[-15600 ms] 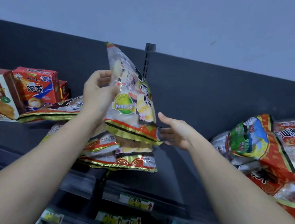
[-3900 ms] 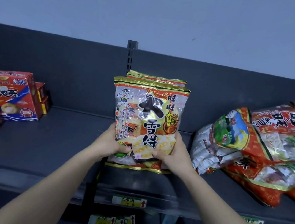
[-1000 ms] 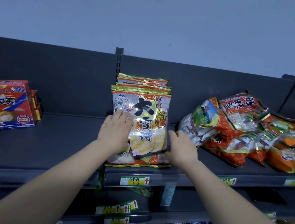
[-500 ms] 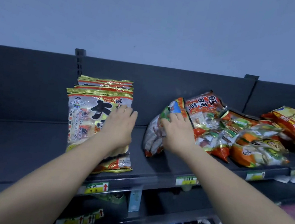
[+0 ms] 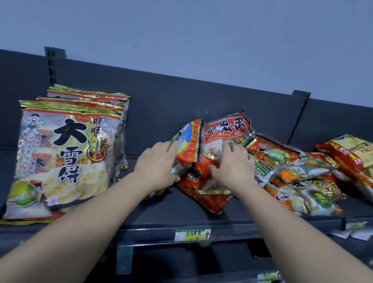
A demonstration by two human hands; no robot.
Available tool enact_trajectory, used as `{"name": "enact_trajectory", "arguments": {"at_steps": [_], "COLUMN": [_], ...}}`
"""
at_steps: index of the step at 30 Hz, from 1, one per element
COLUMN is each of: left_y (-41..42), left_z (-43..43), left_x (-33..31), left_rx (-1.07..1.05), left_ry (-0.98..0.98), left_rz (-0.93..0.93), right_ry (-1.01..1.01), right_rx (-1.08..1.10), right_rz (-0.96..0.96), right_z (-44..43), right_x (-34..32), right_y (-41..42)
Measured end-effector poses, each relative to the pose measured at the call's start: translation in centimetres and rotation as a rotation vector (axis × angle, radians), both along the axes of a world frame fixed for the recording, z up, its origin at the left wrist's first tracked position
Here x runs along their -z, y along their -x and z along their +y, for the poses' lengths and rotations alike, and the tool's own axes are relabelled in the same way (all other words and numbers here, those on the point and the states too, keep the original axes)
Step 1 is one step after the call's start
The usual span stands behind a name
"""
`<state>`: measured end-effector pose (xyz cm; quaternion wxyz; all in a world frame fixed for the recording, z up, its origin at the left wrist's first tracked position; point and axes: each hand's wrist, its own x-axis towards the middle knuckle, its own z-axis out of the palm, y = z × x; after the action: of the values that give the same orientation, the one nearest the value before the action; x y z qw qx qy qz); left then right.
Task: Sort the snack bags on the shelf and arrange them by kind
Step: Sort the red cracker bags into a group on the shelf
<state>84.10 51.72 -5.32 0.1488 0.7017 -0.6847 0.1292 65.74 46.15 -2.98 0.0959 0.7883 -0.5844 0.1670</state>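
A row of gold-edged rice cracker bags stands upright at the left of the dark shelf. To its right lies a loose heap of red rice cracker bags. My left hand grips the left side of the red bag at the front of that heap, thumb under its edge. My right hand lies on the same bag's right side with its fingers curled over the top. Further right, green and orange snack bags lie mixed in the heap.
Yellow and red bags are piled at the far right of the shelf. A price label sits on the shelf's front rail. Lower shelves with more labels show below. The dark back panel closes the shelf behind.
My left hand has left the upright gold-edged bags and moved right onto the red bag. My right hand has shifted further onto that bag. The view has turned right.
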Motion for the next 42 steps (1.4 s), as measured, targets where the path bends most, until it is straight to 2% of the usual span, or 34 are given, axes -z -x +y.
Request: {"name": "enact_trajectory", "arguments": {"at_steps": [5, 9, 12, 16, 21, 23, 26, 29, 32, 34, 36, 37, 38, 40, 42], "left_y": [0.8, 0.2, -1.5, -4.3, -4.8, -4.8, -4.6, -3.6, -2.5, -2.5, -2.8, -3.0, -3.2, -3.3, -3.4], "left_z": [-3.3, -6.1, -7.6, -8.8, -8.8, -8.7, -8.3, -7.9, -8.0, -7.9, -7.3, -7.0, -6.8, -6.5, -6.2], "left_x": [0.5, 0.4, -1.6, -3.9, -4.1, -4.2, -4.2, -4.8, -5.9, -6.5, -7.2, -7.4, -7.5, -7.4, -7.1], "left_rx": [-0.008, -0.011, -0.072, -0.071, -0.111, -0.09, -0.036, -0.02, -0.066, -0.129, -0.137, -0.141, -0.161, -0.248, -0.371], "left_ry": [-0.011, 0.185, 0.329, 0.408, 0.461, 0.443, 0.468, 0.593, 0.631, 0.68, 0.761, 0.788, 0.782, 0.724, 0.712], "left_rz": [0.26, 0.334, 0.576, 1.067, 1.258, 1.226, 1.084, 0.859, 0.733, 0.839, 1.142, 1.234, 1.233, 1.049, 0.691], "right_ry": [0.121, 0.143, 0.129, 0.047, -0.115, -0.122, -0.092, 0.023, 0.275, 0.496, 0.655, 0.703, 0.714, 0.659, 0.565], "right_rx": [0.079, 0.144, 0.231, 0.344, 0.236, 0.189, 0.16, 0.08, -0.05, -0.19, -0.285, -0.319, -0.343, -0.37, -0.396], "right_rz": [-0.16, -0.173, -0.244, -0.262, -0.399, -0.487, -0.51, -0.455, -0.296, -0.247, -0.32, -0.373, -0.403, -0.398, -0.38], "right_z": [-3.5, -6.3, -8.6, -11.5, -13.1, -13.5, -13.5, -13.3, -13.3, -13.6, -14.3, -14.6, -14.8, -15.0, -14.9], "right_x": [0.6, -0.1, -1.4, -2.5, -3.5, -3.6, -3.9, -4.6, -5.1, -5.2, -5.1, -5.0, -4.8, -4.3, -3.4], "right_y": [0.7, -0.3, -0.8, -0.9, -1.3, -1.5, -1.8, -1.9, -2.1, -1.9, -1.3, -1.1, -1.1, -1.5, -2.2]}}
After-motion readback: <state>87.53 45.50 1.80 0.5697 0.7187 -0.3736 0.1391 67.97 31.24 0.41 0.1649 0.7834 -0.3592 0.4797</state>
